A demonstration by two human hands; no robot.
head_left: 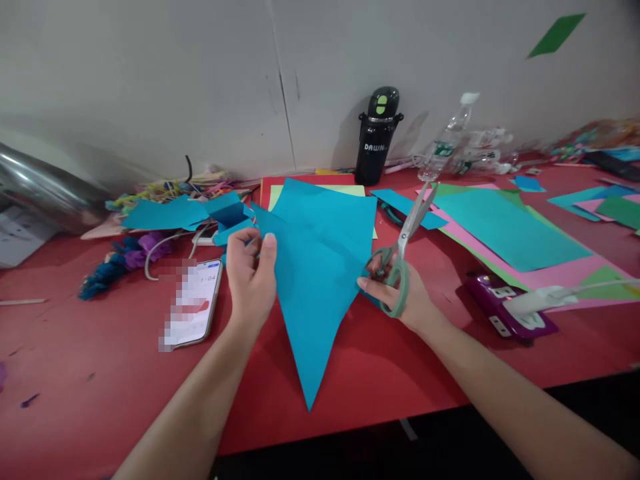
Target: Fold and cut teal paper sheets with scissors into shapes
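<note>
A large blue sheet of paper is held up over the red table, one long corner pointing down toward the front edge. My left hand pinches its left edge between thumb and fingers. At the right edge, my right hand grips the paper with the thumb and also has a pair of scissors hooked on it. The scissors' grey-green handles sit round the fingers, and the blades point up and away, slightly apart. Behind the held sheet lie red and pale yellow sheets, partly covered.
A phone lies left of my left hand, near blue paper pieces and purple fuzzy stems. At the back stand a black flask and a plastic bottle. Coloured sheets and a purple power strip lie on the right.
</note>
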